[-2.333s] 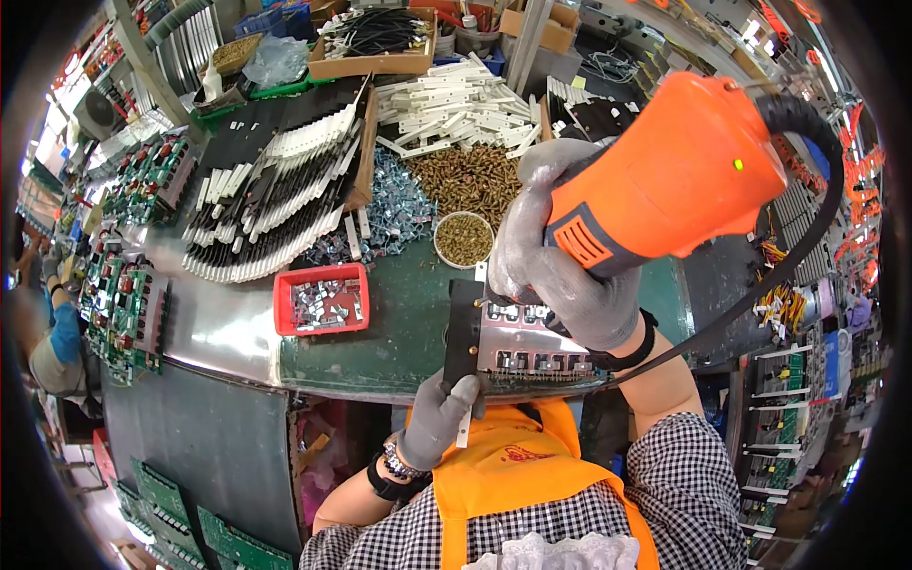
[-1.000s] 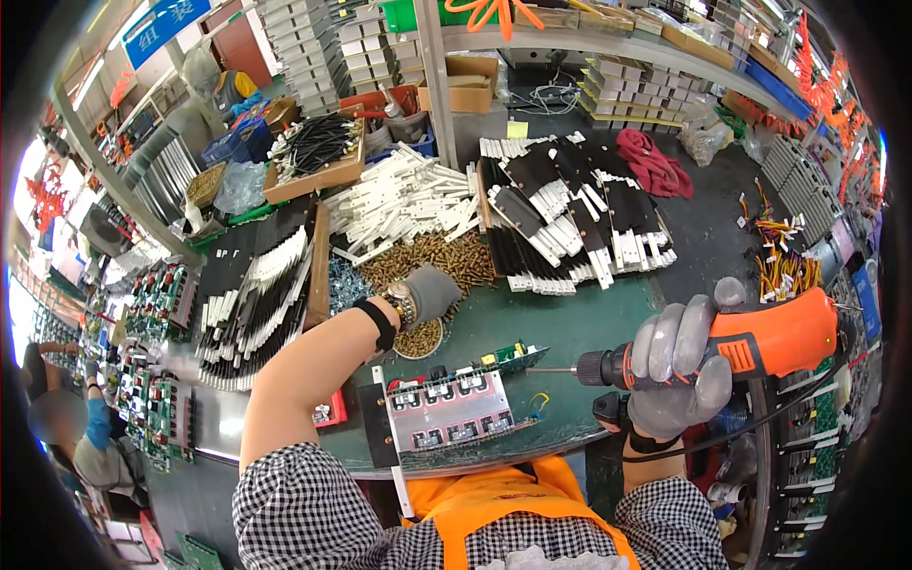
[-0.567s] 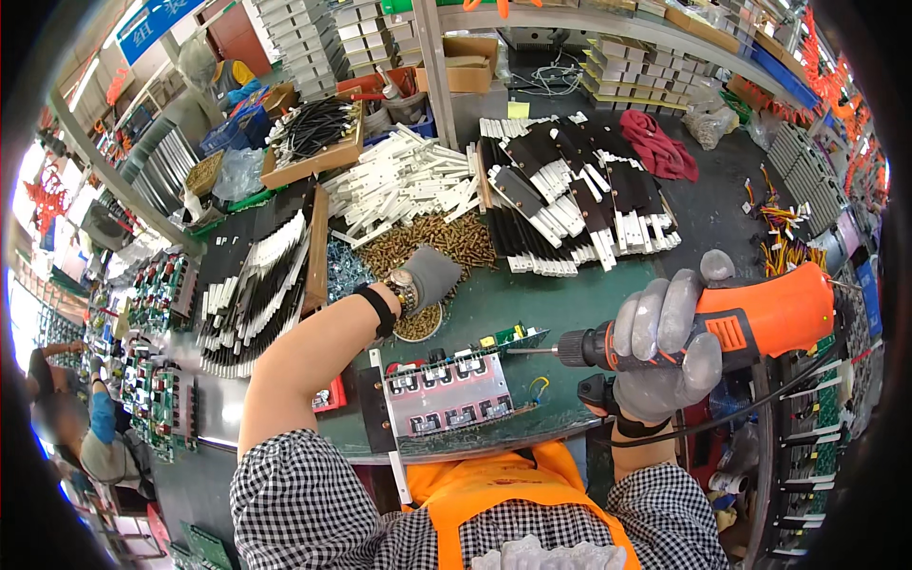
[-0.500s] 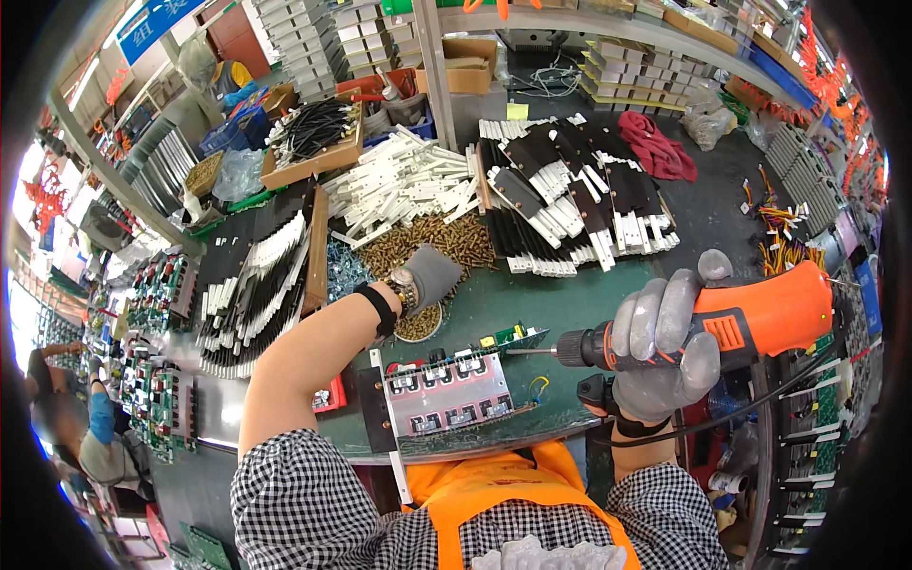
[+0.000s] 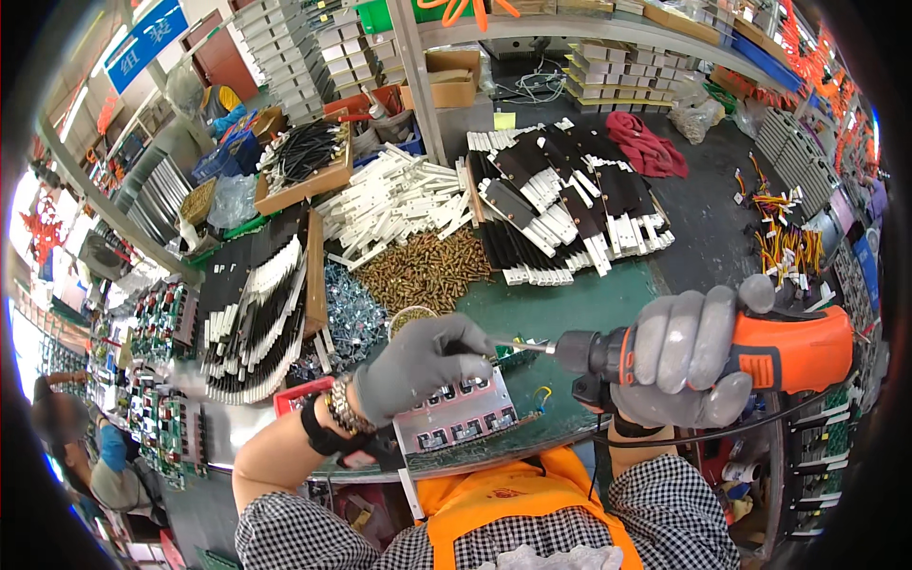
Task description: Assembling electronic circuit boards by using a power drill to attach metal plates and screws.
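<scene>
My right hand (image 5: 686,356), in a grey glove, grips an orange and black power screwdriver (image 5: 803,350). Its long thin bit (image 5: 521,345) points left. At the bit's tip my gloved left hand (image 5: 418,369) pinches thumb and forefinger together; whatever lies between them is too small to make out. Below the hands, at the table's front edge, lies a pale metal plate (image 5: 454,415) with black components in rows, partly covered by the left hand. A green circuit board (image 5: 518,356) shows behind the bit. A small round dish of brass screws (image 5: 407,319) stands just beyond my left hand.
A heap of brass screws (image 5: 427,271) lies beyond the left hand, beside silvery hardware (image 5: 353,302). White strips (image 5: 399,204) and black-and-white strip parts (image 5: 570,209) are piled behind. A red cloth (image 5: 646,144) and wire bundles (image 5: 788,245) lie right. Another person (image 5: 114,465) works far left.
My left hand has come back from the brass screw heap to the bit's tip, fingers now pinched. The screwdriver has shifted slightly right and down.
</scene>
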The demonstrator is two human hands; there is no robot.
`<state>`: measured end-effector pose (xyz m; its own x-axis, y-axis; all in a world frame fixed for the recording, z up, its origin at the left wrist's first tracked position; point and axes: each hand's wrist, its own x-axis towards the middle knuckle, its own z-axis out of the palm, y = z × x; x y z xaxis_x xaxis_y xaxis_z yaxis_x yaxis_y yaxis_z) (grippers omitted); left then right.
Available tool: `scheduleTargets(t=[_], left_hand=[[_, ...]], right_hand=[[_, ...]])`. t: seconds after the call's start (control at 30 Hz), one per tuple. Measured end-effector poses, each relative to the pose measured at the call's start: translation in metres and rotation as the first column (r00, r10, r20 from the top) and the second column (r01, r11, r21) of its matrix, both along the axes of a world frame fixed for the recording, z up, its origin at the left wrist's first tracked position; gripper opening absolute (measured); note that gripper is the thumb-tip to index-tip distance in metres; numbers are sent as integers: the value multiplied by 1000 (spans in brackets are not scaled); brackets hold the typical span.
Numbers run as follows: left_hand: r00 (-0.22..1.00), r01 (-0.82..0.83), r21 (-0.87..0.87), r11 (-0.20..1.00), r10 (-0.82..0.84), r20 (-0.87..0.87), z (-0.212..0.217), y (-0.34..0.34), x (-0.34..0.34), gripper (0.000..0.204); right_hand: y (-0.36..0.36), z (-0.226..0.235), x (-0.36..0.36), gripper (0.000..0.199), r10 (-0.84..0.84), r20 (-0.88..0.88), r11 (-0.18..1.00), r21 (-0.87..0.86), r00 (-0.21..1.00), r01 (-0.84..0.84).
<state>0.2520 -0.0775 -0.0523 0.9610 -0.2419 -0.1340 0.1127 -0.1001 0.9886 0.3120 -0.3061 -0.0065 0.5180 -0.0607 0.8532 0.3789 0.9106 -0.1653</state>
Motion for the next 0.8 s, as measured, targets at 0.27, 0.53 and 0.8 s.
scheduleTargets(t=[0.27,0.53,0.8], left_hand=[[988,-126,-81,989,117,-103,-5,-1,-14,16],[981,-152,-159,975,130,-141,-5,-5,-9,15],[998,-18,124,992,10,66,-13,-4,3,23]], right_hand=[[1,-11,-1,60,94,-20,996,-5,995,-94],[-4,-15,0,63,165,-78,985,-39,983,-168],[-4,-19,26,49,188,-215,982,75,958,-176]])
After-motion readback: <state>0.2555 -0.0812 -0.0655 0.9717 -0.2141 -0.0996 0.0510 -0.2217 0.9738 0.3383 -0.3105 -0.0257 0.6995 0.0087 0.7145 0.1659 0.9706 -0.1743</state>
